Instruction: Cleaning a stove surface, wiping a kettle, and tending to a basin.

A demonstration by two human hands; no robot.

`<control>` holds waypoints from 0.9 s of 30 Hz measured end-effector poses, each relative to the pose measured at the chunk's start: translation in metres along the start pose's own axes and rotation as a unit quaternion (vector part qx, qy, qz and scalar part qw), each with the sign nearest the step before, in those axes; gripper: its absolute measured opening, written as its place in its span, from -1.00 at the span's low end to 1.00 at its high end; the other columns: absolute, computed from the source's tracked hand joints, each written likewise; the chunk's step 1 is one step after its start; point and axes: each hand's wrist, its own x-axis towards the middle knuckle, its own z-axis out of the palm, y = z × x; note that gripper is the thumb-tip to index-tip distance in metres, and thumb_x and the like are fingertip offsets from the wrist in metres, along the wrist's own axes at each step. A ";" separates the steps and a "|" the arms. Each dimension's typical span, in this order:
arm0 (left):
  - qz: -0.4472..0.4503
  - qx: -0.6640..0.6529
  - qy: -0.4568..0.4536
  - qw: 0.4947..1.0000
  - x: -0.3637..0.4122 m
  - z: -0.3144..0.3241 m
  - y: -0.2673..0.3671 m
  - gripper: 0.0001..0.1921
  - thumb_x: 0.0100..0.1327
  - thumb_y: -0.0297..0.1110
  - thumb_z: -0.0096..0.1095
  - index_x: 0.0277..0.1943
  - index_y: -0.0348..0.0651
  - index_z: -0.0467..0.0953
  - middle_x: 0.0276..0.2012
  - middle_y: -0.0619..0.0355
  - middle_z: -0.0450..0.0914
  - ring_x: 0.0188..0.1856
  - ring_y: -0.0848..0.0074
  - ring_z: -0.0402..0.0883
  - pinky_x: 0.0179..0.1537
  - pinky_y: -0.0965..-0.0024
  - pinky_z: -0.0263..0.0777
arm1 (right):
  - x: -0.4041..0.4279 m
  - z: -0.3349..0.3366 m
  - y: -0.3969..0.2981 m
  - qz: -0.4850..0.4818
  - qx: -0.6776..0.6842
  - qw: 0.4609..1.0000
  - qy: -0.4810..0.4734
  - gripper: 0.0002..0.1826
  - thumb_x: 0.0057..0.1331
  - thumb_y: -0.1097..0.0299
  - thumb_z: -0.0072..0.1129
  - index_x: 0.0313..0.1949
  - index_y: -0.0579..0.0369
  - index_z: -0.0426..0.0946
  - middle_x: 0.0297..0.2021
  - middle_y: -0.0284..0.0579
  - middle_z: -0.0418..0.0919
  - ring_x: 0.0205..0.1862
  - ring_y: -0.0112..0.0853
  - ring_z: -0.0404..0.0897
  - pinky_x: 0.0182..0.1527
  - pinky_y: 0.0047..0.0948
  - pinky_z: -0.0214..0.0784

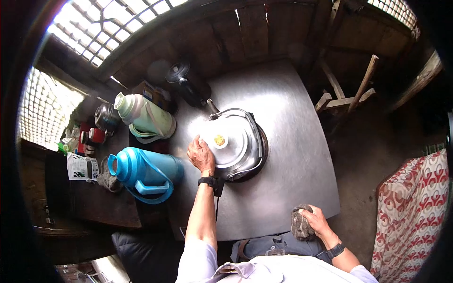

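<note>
A large aluminium kettle (231,141) with a yellowish lid knob (219,140) stands on a metal-topped table (293,169). Its bail handle (257,138) leans over to the right side, and the spout (212,106) points to the upper left. My left hand (201,154), fingers curled, is at the kettle's left side; whether it grips anything is hidden. At the table's near right edge, my right hand (316,220) clutches a bunched grey-brown cloth (302,223).
Left of the kettle are a blue thermos flask (150,173) and a pale green thermos flask (150,116). A dark lidded vessel (182,76) is behind. Jars and a white packet (82,167) crowd a dark side table (102,208). Patterned fabric (410,212) hangs at right.
</note>
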 end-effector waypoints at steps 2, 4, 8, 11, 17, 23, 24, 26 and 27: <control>-0.011 -0.015 -0.027 0.999 0.000 -0.003 -0.002 -0.69 0.44 -0.25 0.20 0.16 -0.06 0.65 0.05 -0.08 0.66 0.12 0.03 0.59 0.20 0.04 0.44 | 0.004 -0.008 0.003 0.011 0.011 1.000 0.002 -0.75 0.45 0.29 0.21 -0.08 0.26 0.64 -0.26 -0.23 0.71 -0.25 -0.52 0.65 -0.15 -0.46 0.54; -0.014 -0.004 -0.050 0.999 0.001 -0.007 -0.004 -0.69 0.44 -0.25 0.19 0.17 -0.07 0.64 0.06 -0.08 0.66 0.11 0.01 0.59 0.20 0.02 0.45 | 0.007 -0.015 0.009 0.024 0.020 0.999 0.005 -0.75 0.45 0.30 0.20 -0.08 0.27 0.64 -0.26 -0.24 0.71 -0.26 -0.52 0.65 -0.15 -0.47 0.54; 0.034 0.038 -0.079 0.996 0.001 -0.005 -0.009 -0.66 0.45 -0.26 0.14 0.22 -0.08 0.60 0.08 -0.09 0.66 0.11 -0.01 0.59 0.19 -0.02 0.45 | 0.015 -0.013 -0.001 0.040 0.009 0.999 -0.021 -0.75 0.46 0.31 0.20 -0.06 0.27 0.63 -0.25 -0.21 0.71 -0.25 -0.48 0.68 -0.16 -0.45 0.56; 0.048 0.030 -0.061 0.997 -0.002 0.000 -0.011 -0.62 0.46 -0.27 0.11 0.28 -0.05 0.56 0.08 -0.05 0.66 0.14 0.00 0.57 0.21 -0.03 0.43 | 0.021 -0.007 -0.006 0.047 0.002 0.998 -0.036 -0.76 0.46 0.31 0.20 -0.07 0.27 0.62 -0.26 -0.21 0.71 -0.26 -0.48 0.68 -0.17 -0.44 0.57; 0.077 -0.043 -0.045 0.995 0.005 -0.009 -0.019 -0.49 0.47 -0.28 0.12 0.41 -0.26 0.40 0.23 -0.22 0.56 0.31 -0.07 0.44 0.39 -0.03 0.26 | 0.030 -0.003 -0.005 0.030 -0.025 0.999 -0.030 -0.75 0.46 0.30 0.21 -0.07 0.27 0.61 -0.26 -0.17 0.72 -0.26 -0.45 0.70 -0.17 -0.42 0.58; 0.114 -0.112 -0.031 0.987 0.002 -0.028 0.024 -0.41 0.58 -0.07 0.02 0.48 -0.29 0.31 0.44 -0.22 0.37 0.54 -0.09 0.20 0.54 -0.03 0.05 | 0.022 0.002 -0.002 0.035 -0.001 0.999 -0.023 -0.73 0.46 0.29 0.21 -0.06 0.27 0.61 -0.25 -0.14 0.73 -0.25 -0.43 0.71 -0.16 -0.40 0.59; 0.132 -0.121 -0.029 0.983 0.002 -0.028 0.028 -0.38 0.60 -0.01 -0.01 0.49 -0.30 0.30 0.47 -0.21 0.35 0.56 -0.08 0.17 0.55 -0.03 0.03 | 0.022 0.003 -0.004 0.038 0.004 0.999 -0.018 -0.73 0.45 0.29 0.21 -0.05 0.27 0.61 -0.26 -0.14 0.73 -0.25 -0.42 0.72 -0.16 -0.40 0.60; 0.170 -0.068 -0.063 0.981 -0.005 -0.024 0.029 -0.31 0.60 0.15 -0.11 0.47 -0.30 0.33 0.47 -0.22 0.35 0.56 -0.06 0.19 0.55 -0.08 -0.01 | 0.023 0.004 -0.004 0.033 -0.016 0.999 -0.014 -0.73 0.45 0.29 0.20 -0.07 0.28 0.62 -0.26 -0.13 0.74 -0.26 -0.41 0.72 -0.17 -0.40 0.59; 0.176 -0.049 -0.094 0.979 -0.006 -0.021 0.022 -0.28 0.59 0.20 -0.17 0.44 -0.31 0.37 0.45 -0.24 0.36 0.54 -0.07 0.22 0.54 -0.09 0.00 | 0.023 0.006 -0.003 0.029 -0.036 0.999 -0.008 -0.73 0.45 0.29 0.20 -0.09 0.29 0.62 -0.27 -0.12 0.75 -0.26 -0.41 0.72 -0.18 -0.41 0.59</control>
